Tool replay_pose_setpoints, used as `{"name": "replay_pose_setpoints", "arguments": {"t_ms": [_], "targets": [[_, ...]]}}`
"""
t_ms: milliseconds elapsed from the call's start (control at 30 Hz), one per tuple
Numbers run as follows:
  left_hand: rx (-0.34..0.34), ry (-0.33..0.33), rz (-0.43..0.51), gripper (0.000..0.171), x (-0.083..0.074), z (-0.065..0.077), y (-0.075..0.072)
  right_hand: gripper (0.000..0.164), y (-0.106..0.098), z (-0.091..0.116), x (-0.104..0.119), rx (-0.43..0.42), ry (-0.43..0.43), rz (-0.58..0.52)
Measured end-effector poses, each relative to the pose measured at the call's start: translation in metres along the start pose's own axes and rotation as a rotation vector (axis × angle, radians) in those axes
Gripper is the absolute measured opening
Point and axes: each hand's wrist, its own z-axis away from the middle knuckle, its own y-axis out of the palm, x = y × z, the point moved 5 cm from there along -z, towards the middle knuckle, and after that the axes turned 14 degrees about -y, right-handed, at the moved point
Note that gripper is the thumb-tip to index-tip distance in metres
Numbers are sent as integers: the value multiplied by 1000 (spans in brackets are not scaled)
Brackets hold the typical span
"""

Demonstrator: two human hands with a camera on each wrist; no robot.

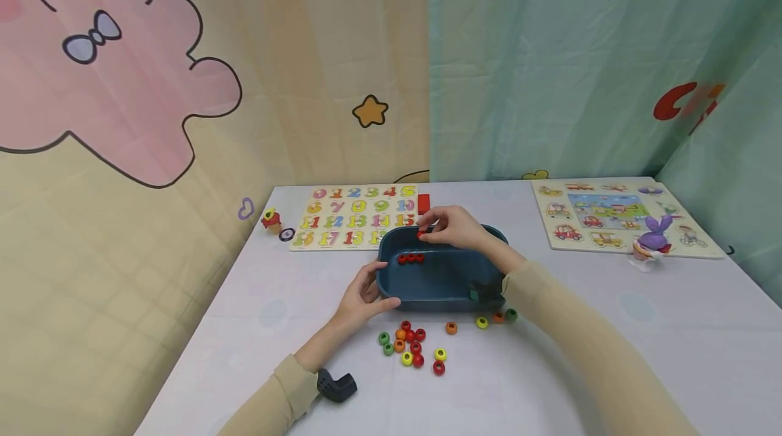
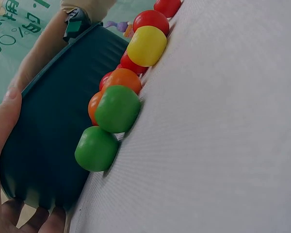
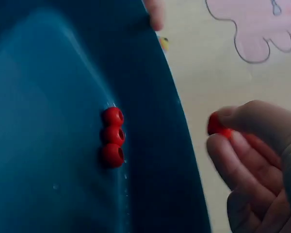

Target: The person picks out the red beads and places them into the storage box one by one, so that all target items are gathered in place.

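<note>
A dark blue tray [image 1: 442, 300] stands on the table, with a row of three red beads [image 3: 112, 136] along its inner left part. My left hand [image 1: 362, 297] grips the tray's left end; in the left wrist view the thumb lies along one edge and the fingertips [image 2: 31, 218] reach another. Above the tray's far side, my right hand [image 1: 455, 227] pinches a red bead [image 3: 216, 125] between thumb and fingers. In front of the tray lie several loose beads, among them a green bead [image 2: 117, 109], a yellow bead [image 2: 146, 46] and an orange bead [image 1: 451, 328].
Behind the tray lies a number puzzle board [image 1: 342, 219] with a red block [image 1: 424, 204] at its edge. A picture puzzle board [image 1: 565, 219] is at the back right, beside a purple-topped toy [image 1: 655, 239]. A small toy [image 1: 271, 220] stands far left.
</note>
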Motion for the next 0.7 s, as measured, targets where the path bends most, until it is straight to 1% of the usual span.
{"name": "replay_pose_setpoints", "arguments": {"t_ms": [100, 267, 333, 467, 700], "targets": [[10, 2, 4, 68, 0, 0, 1, 27, 5, 1, -13, 60, 31, -7], [16, 10, 1, 68, -1, 0, 0, 25, 11, 1, -25, 158, 11, 45], [16, 13, 1, 67, -1, 0, 0, 24, 13, 1, -29, 178, 15, 73], [18, 17, -2, 67, -2, 0, 0, 23, 17, 3, -37, 213, 49, 118], [19, 18, -2, 67, -2, 0, 0, 25, 21, 5, -41, 262, 89, 179]]}}
